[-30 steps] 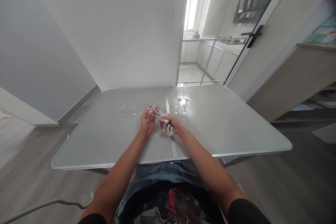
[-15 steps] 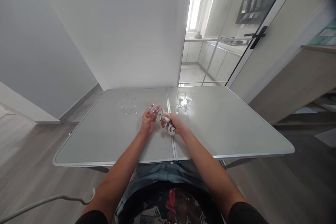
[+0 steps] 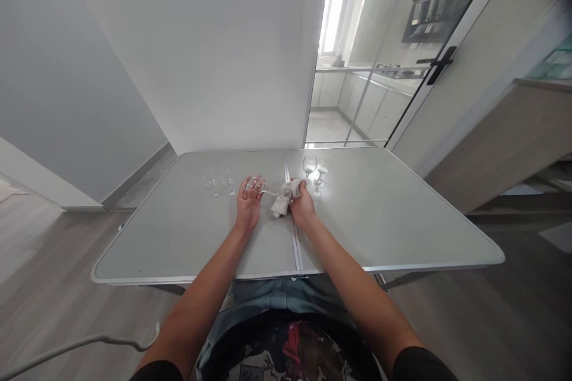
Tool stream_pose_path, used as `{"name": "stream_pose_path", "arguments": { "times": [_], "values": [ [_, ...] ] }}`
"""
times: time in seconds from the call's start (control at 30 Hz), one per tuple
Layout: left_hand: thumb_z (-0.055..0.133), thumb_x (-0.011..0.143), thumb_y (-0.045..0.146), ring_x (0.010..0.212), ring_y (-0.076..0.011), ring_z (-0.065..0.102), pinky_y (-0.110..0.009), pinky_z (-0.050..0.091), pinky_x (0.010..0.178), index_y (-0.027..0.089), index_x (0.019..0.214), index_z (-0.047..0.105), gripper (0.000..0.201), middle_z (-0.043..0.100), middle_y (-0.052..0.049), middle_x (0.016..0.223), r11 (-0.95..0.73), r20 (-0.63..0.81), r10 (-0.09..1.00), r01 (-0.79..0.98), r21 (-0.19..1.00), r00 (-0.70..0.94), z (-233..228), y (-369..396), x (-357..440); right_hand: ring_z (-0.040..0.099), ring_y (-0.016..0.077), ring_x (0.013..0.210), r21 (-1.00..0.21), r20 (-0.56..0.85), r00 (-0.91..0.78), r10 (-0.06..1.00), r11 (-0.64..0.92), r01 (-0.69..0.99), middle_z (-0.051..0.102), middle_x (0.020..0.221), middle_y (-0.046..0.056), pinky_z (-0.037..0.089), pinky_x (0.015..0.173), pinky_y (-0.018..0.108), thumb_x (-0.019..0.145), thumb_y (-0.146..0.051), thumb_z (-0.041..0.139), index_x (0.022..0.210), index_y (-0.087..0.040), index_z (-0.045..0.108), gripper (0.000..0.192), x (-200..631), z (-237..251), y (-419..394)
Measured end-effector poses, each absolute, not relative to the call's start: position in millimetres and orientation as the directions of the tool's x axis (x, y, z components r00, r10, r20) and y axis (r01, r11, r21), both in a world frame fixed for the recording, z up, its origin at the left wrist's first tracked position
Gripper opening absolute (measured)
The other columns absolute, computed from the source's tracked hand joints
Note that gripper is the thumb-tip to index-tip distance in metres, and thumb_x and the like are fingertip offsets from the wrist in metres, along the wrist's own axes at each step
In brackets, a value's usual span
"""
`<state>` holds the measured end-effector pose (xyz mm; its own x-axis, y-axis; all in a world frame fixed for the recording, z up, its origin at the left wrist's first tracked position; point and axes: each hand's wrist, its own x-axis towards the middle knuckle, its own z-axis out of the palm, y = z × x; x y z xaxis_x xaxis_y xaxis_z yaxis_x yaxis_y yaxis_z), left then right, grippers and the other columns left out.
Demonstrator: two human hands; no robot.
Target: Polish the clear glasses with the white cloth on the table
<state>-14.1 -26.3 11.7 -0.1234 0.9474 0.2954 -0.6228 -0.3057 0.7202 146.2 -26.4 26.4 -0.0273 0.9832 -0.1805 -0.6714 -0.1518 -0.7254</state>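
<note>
A clear stemmed wine glass lies tilted on its side in my left hand, whose fingers wrap round the bowl. Its stem points right, toward a pale cloth. My right hand grips that cloth, which covers the foot end of the glass. Two more wine glasses stand upright just beyond my right hand. To the left of my left hand are several clear glasses, hard to make out against the tabletop.
The pale folding table has a metal rim and a seam down its middle. A white wall rises behind it. At the right is a glass door with a black handle; a white cable hangs at lower left.
My hands have moved apart a little. The cloth has slid off the stem toward the foot and is bunched differently; the stem now shows. My left hand has shifted slightly left with the glass.
</note>
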Motion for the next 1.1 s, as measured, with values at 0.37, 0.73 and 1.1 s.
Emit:
{"name": "stream_pose_path", "arguments": {
  "times": [0.37, 0.73, 1.1],
  "values": [
    [0.091, 0.064, 0.03, 0.096, -0.0233, 0.073, -0.042, 0.055, 0.094, 0.022, 0.11, 0.065, 0.053, 0.074, -0.007, 0.102, -0.292, 0.267, 0.956, -0.373, 0.881, -0.12, 4.5, -30.9, 7.4, 0.067, 0.022, 0.089, -0.699, -0.044, -0.193, 0.98, -0.168, -0.695, 0.071, 0.095, 0.004, 0.055, 0.07, 0.035, 0.093, -0.063, 0.046, 0.105, -0.028, 0.062, 0.041, 124.5, 23.3, -35.3],
    [0.085, 0.071, 0.034, 0.091, -0.026, 0.072, -0.042, 0.055, 0.091, 0.02, 0.09, 0.079, 0.024, 0.077, -0.008, 0.097, -0.345, 0.315, 0.929, -0.145, 0.927, -0.196, 14.9, -42.6, 1.4, 0.065, 0.0204, 0.094, -0.744, -0.11, -0.048, 0.993, -0.114, -0.658, 0.07, 0.106, 0.005, 0.054, 0.07, 0.031, 0.088, -0.075, 0.047, 0.112, -0.031, 0.063, 0.053, 136.4, 18.9, -28.1],
    [0.082, 0.074, 0.037, 0.096, -0.0256, 0.071, -0.042, 0.053, 0.096, 0.023, 0.09, 0.079, 0.021, 0.077, -0.006, 0.098, -0.366, 0.35, 0.888, 0.002, 0.931, -0.299, 12.1, -38.4, -2.6, 0.064, 0.0219, 0.107, -0.705, 0.014, -0.105, 0.994, -0.065, -0.706, 0.07, 0.116, 0.006, 0.055, 0.084, 0.035, 0.09, -0.055, 0.062, 0.111, -0.024, 0.067, 0.037, 134.7, 27.8, -36.9]
  ]
}}
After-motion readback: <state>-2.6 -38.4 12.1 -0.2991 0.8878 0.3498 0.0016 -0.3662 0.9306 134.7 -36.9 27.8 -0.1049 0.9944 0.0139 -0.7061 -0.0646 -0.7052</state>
